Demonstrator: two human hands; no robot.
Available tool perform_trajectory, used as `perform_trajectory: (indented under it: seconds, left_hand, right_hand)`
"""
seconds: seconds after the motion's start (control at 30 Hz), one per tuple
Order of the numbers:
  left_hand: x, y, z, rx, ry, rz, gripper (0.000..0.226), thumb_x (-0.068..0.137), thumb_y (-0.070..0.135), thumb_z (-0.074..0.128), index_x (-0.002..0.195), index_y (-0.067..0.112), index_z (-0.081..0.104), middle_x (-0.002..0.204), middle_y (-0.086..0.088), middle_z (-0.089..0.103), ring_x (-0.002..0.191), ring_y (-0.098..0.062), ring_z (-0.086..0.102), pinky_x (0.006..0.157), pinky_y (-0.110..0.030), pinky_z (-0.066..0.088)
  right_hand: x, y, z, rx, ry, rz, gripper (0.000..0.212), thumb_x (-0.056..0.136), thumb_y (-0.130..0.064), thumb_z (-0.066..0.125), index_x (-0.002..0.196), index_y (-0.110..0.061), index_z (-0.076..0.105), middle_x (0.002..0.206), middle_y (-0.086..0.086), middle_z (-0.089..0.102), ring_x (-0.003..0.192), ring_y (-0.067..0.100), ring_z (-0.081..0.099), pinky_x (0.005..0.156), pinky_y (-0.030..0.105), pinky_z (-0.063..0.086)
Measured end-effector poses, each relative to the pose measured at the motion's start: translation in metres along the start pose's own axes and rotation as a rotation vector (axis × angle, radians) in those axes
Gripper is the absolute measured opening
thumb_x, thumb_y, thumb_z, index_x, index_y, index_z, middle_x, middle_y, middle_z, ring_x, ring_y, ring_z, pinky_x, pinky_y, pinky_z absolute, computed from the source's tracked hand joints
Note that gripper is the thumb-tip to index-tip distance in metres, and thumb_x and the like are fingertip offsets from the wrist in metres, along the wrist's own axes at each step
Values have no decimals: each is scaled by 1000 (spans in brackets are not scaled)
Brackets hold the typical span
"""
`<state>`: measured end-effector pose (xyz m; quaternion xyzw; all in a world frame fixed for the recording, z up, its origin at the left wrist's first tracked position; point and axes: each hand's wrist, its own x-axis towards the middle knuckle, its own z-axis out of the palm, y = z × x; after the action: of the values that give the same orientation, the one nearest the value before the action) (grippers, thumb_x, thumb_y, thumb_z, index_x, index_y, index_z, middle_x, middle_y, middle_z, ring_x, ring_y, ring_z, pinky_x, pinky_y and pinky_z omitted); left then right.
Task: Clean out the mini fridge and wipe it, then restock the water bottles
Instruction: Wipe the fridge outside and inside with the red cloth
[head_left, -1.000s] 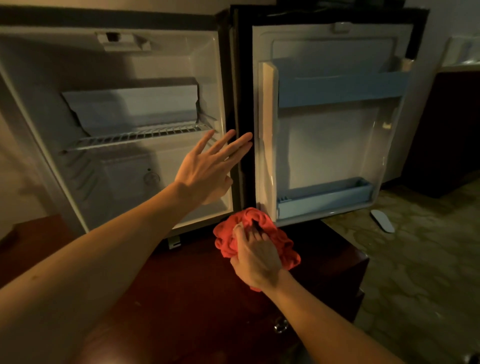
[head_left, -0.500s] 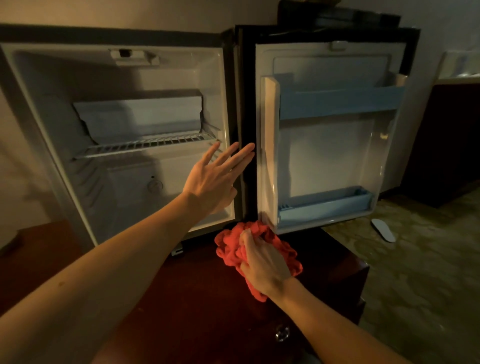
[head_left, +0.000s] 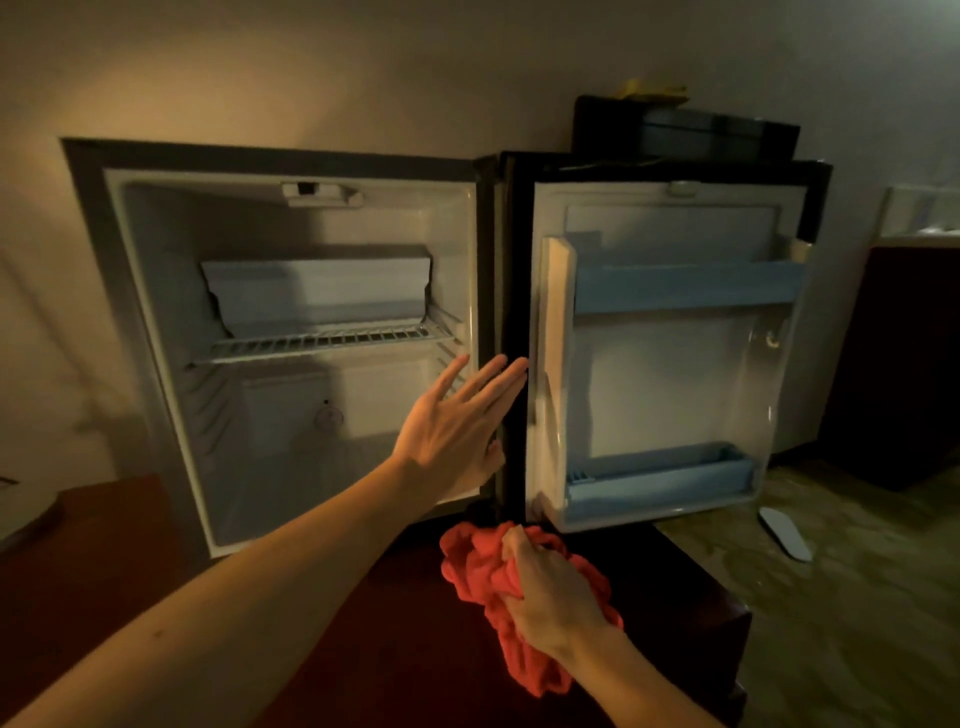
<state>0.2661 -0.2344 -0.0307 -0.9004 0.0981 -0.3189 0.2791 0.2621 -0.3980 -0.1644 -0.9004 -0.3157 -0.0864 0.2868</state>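
Note:
The mini fridge (head_left: 156, 332) stands open on a dark wooden cabinet (head_left: 363, 639). Its white inside holds a wire shelf (head_left: 322, 345) and nothing else that I can see. The door (head_left: 670, 379) is swung wide to the right, with two pale blue racks, both bare. My left hand (head_left: 457, 431) is flat, fingers spread, at the fridge's right front edge by the hinge. My right hand (head_left: 556, 592) grips a bunched red cloth (head_left: 472, 566) on the cabinet top, just below the door's lower corner. No water bottles are in view.
A black box (head_left: 685, 130) sits on top of the fridge, something yellow on it. A white slipper (head_left: 784, 532) lies on the patterned floor at the right. Dark furniture (head_left: 904, 364) stands at the far right. The room is dim.
The view has tilted up, so the fridge sits lower in frame. My right hand and the red cloth slid a little toward me. My left hand stays at the fridge's edge.

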Motion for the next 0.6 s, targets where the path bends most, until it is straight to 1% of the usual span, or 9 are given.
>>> perform_trajectory:
  seconds: [0.03, 0.07, 0.13, 0.17, 0.23, 0.3, 0.4, 0.53, 0.6]
  left_hand:
    - [2, 0, -5, -19, 23, 4, 84, 94, 49, 39, 157, 13, -2, 164, -2, -12, 151, -18, -6, 122, -47, -3]
    - [4, 0, -9, -36, 52, 2, 83, 94, 49, 38, 157, 13, 0, 165, -2, -9, 151, -18, -4, 123, -47, 0]
    - [11, -3, -21, -74, 118, -22, 80, 94, 49, 38, 158, 13, 5, 165, -2, -3, 151, -18, 0, 123, -46, 7]
    - [17, -4, -27, -101, 151, -40, 79, 94, 49, 37, 158, 13, 6, 165, -2, 0, 152, -19, 2, 123, -46, 10]
    - [28, -4, -40, -160, 226, -86, 77, 95, 48, 38, 157, 12, 10, 165, -2, 3, 152, -19, 5, 122, -45, 14]
    - [42, -3, -53, -235, 284, -121, 76, 94, 46, 42, 157, 12, 16, 165, -3, 6, 152, -18, 6, 122, -44, 15]
    - [69, 0, -68, -283, 304, -147, 74, 95, 45, 43, 157, 13, 17, 165, -5, 5, 152, -20, 3, 123, -42, 12]
    - [100, -4, -81, -316, 288, -128, 72, 91, 46, 21, 154, 11, 24, 163, -9, 13, 151, -24, 7, 123, -42, 11]
    - [110, -12, -79, -306, 278, -66, 70, 90, 42, 21, 152, 12, 33, 161, -10, 24, 150, -25, 15, 123, -40, 12]
  right_hand:
    - [-3, 1, -8, 27, 14, -24, 22, 96, -29, 37, 117, -34, 42, 114, -15, 62, 102, -8, 58, 88, 14, 45]
    - [-7, 3, -17, 0, 22, -41, 28, 92, -33, 35, 119, -33, 42, 121, -16, 59, 109, -4, 56, 93, 14, 41]
    - [-13, 12, -30, -85, 109, -112, 47, 81, -31, 53, 125, -34, 36, 134, -12, 53, 118, 12, 54, 99, 21, 39]
    - [-15, 20, -40, -35, 208, -148, 62, 72, -20, 69, 123, -36, 38, 131, -12, 57, 114, 16, 58, 98, 23, 42]
    - [-15, 37, -66, 78, 381, -163, 75, 55, -1, 81, 111, -37, 47, 109, -11, 64, 96, 17, 64, 88, 24, 46]
    - [-8, 47, -106, 46, 559, -126, 64, 54, 4, 82, 96, -33, 50, 94, -9, 59, 86, 19, 60, 83, 25, 43]
    - [13, 46, -176, -56, 787, -206, 37, 66, -3, 75, 89, -23, 53, 96, 0, 62, 93, 28, 59, 86, 36, 44]
    - [53, 31, -259, -269, 873, -435, 17, 77, -12, 57, 94, -13, 57, 103, 8, 63, 96, 31, 55, 82, 33, 38]
    - [77, 18, -287, -403, 864, -487, 29, 74, -7, 69, 100, -13, 59, 111, 9, 63, 103, 32, 53, 85, 36, 40]
